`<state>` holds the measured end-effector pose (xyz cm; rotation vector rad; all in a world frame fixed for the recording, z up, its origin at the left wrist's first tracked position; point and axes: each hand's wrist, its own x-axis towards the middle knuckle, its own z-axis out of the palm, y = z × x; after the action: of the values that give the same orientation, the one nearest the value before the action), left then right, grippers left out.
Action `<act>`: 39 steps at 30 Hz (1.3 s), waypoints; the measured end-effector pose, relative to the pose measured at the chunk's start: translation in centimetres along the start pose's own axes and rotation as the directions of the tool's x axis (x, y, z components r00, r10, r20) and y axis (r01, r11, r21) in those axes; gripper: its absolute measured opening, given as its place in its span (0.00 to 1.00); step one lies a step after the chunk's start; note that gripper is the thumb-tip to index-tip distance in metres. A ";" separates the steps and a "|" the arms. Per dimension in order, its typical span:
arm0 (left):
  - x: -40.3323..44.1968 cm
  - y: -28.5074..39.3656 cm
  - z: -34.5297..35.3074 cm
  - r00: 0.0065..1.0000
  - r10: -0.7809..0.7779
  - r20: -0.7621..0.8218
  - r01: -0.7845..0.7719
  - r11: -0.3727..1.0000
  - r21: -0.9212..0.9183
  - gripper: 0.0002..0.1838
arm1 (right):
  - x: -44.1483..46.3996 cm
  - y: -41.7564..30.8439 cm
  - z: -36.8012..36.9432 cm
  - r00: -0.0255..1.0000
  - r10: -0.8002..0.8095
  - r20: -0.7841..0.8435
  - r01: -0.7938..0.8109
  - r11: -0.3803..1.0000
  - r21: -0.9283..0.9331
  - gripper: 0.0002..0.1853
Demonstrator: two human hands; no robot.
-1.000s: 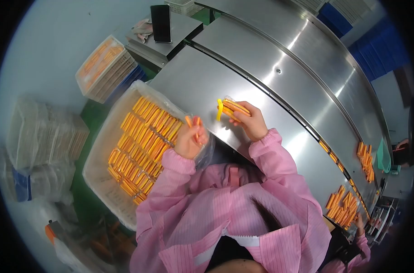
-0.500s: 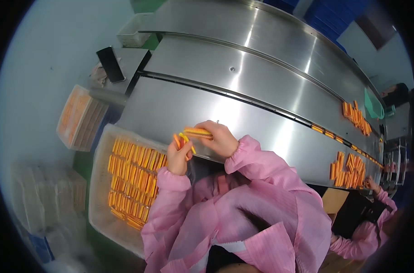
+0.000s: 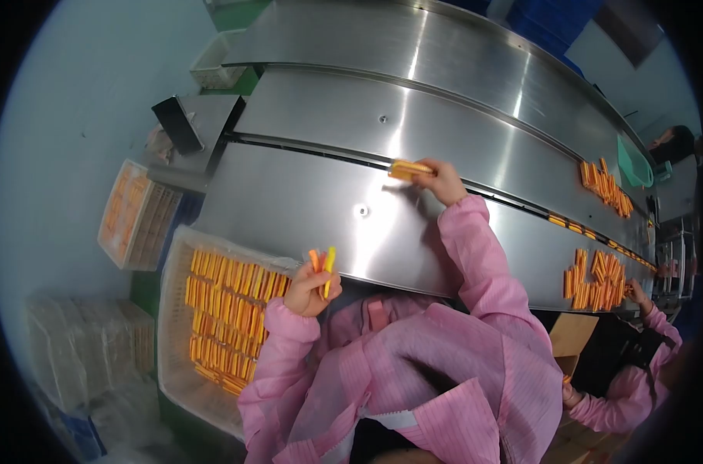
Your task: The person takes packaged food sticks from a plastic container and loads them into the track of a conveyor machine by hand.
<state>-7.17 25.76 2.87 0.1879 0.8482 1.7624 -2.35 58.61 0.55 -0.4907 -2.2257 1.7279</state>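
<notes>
I see the right hand (image 3: pixel 442 182) has moved out by the slot (image 3: pixel 351 157), pinching a bundle (image 3: pixel 405 169). The left hand (image 3: pixel 308 293) pinches sticks (image 3: pixel 329 263), so they're separated.

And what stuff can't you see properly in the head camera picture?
Head view:
- How many striped sticks the right hand holds: blurred, with fingers over one end.
- The lower end of the orange stick in the left hand: hidden by the fingers.
- The floor of the white bin: covered by rows of sticks.
- How the co-worker's hand touches the far pile: too small.
</notes>
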 end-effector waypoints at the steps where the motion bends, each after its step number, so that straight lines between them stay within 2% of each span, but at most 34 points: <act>1: 0.2 -0.2 0.1 0.996 0.091 -0.013 -0.092 0.993 -0.069 0.07 | 0.9 0.4 -0.6 0.998 -0.016 -0.069 0.008 0.993 -0.118 0.15; 2: 0.3 -0.3 0.2 0.983 0.182 -0.032 -0.184 0.973 -0.137 0.06 | 1.4 0.8 -0.8 0.990 -0.040 -0.134 0.007 0.972 -0.235 0.14; 3: 0.4 -0.4 0.1 0.983 0.183 -0.032 -0.185 0.973 -0.135 0.06 | 1.8 1.2 -0.8 0.990 -0.042 -0.134 0.010 0.972 -0.234 0.14; 5: 0.7 -0.6 0.0 0.970 0.242 -0.009 -0.240 0.957 -0.160 0.06 | 2.2 1.9 -0.7 0.968 -0.166 -0.189 0.039 0.842 -0.538 0.15; 6: 0.6 -0.6 0.0 0.970 0.243 -0.009 -0.241 0.957 -0.160 0.06 | 1.9 1.8 -0.6 0.968 -0.166 -0.189 0.040 0.842 -0.538 0.15; 8: 0.6 -0.6 0.1 0.968 0.252 -0.018 -0.251 0.953 -0.169 0.06 | 1.5 1.4 -0.6 0.914 -0.254 -0.315 0.013 0.797 -0.604 0.14; 9: 0.7 -0.7 0.1 0.967 0.253 -0.019 -0.253 0.952 -0.171 0.06 | 1.6 1.0 -0.7 0.915 -0.255 -0.313 0.015 0.796 -0.605 0.14; 12: 0.9 -0.8 0.5 0.967 0.248 -0.054 -0.254 0.952 -0.171 0.06 | 1.8 -0.5 -0.5 0.939 -0.245 -0.240 0.091 0.853 -0.514 0.14; 13: 1.0 -0.7 0.7 0.969 0.245 -0.038 -0.248 0.952 -0.180 0.05 | 1.9 -1.1 -0.2 0.980 -0.049 -0.190 -0.005 0.961 -0.275 0.15; 14: 1.1 -0.7 0.8 0.970 0.244 -0.021 -0.243 0.951 -0.190 0.05 | 2.2 -1.4 -0.1 0.987 0.129 -0.091 -0.132 0.991 -0.030 0.15; 15: 1.1 -0.7 0.9 0.969 0.245 -0.023 -0.245 0.951 -0.189 0.05 | 2.6 -1.3 -0.2 0.988 0.129 -0.089 -0.132 0.991 -0.029 0.15; 17: 1.1 -0.7 0.9 0.961 0.274 0.040 -0.260 0.942 -0.212 0.05 | 3.6 -0.8 -0.4 0.938 0.334 0.092 -0.343 0.932 0.119 0.15; 18: 1.2 -0.8 0.9 0.960 0.277 0.038 -0.262 0.941 -0.215 0.05 | 4.1 -0.7 -0.4 0.938 0.335 0.095 -0.344 0.932 0.116 0.15; 20: 1.5 -1.0 1.0 0.946 0.318 0.062 -0.303 0.936 -0.179 0.06 | 5.0 -0.6 -0.7 0.883 0.460 0.087 -0.454 0.887 -0.085 0.15; 21: 1.8 -1.1 1.1 0.946 0.320 0.060 -0.305 0.935 -0.181 0.06 | 5.3 -0.2 -0.9 0.883 0.461 0.090 -0.454 0.887 -0.088 0.15; 23: 2.0 -1.4 1.2 0.941 0.316 0.119 -0.280 0.928 -0.246 0.09 | 5.6 0.8 -1.2 0.911 0.412 -0.009 -0.386 0.845 -0.370 0.16; 24: 1.9 -1.5 1.6 0.942 0.320 0.098 -0.289 0.925 -0.247 0.09 | 5.3 0.6 -1.3 0.909 0.418 0.011 -0.384 0.845 -0.372 0.16; 26: 2.1 -1.5 2.5 0.935 0.310 0.171 -0.249 0.919 -0.305 0.10 | 4.6 -1.3 -2.0 0.906 0.424 -0.015 -0.352 0.731 -0.584 0.18; 27: 1.9 -1.4 2.5 0.935 0.311 0.171 -0.249 0.919 -0.307 0.10 | 4.0 -2.3 -2.0 0.906 0.424 -0.016 -0.352 0.730 -0.586 0.18; 29: 2.1 -1.5 2.9 0.941 0.272 0.203 -0.213 0.939 -0.272 0.10 | 1.6 -4.3 -2.0 0.976 0.159 -0.147 -0.198 0.384 -0.902 0.14; 30: 2.2 -1.5 2.8 0.936 0.258 0.238 -0.192 0.944 -0.268 0.10 | 0.5 -6.1 -1.6 0.994 0.102 -0.028 -0.070 0.436 -0.897 0.12; 31: 2.1 -1.6 2.6 0.952 0.229 0.203 -0.169 0.946 -0.275 0.09 | -1.0 -7.7 -0.8 0.997 0.038 0.063 0.038 0.476 -0.879 0.10; 32: 2.6 -1.8 2.5 0.964 0.185 0.193 -0.128 0.953 -0.274 0.08 | -2.0 -4.7 1.2 0.950 -0.313 0.006 0.202 0.597 -0.776 0.08; 34: 3.2 -2.4 3.2 0.971 0.158 0.180 -0.113 0.965 -0.238 0.04 | -5.3 -8.4 5.1 0.945 -0.263 0.194 0.316 0.885 -0.341 0.14; 35: 3.2 -2.7 3.5 0.976 0.145 0.161 -0.113 0.974 -0.195 0.03 | -6.6 -8.9 7.0 0.956 -0.197 0.220 0.248 0.939 -0.238 0.17; 37: 3.3 -4.2 3.5 0.971 0.156 0.180 -0.138 0.985 -0.106 0.02 | -9.0 -8.4 9.3 0.914 -0.312 0.260 0.371 0.902 -0.221 0.16; 39: 3.6 -5.4 3.1 0.967 0.125 0.220 -0.122 0.992 -0.030 0.02 | -9.6 -6.4 10.1 0.920 -0.349 0.177 0.385 0.890 -0.244 0.13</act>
<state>-2.71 31.03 0.76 0.4265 0.6720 1.8237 1.43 44.19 4.12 0.0006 -2.4669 1.2974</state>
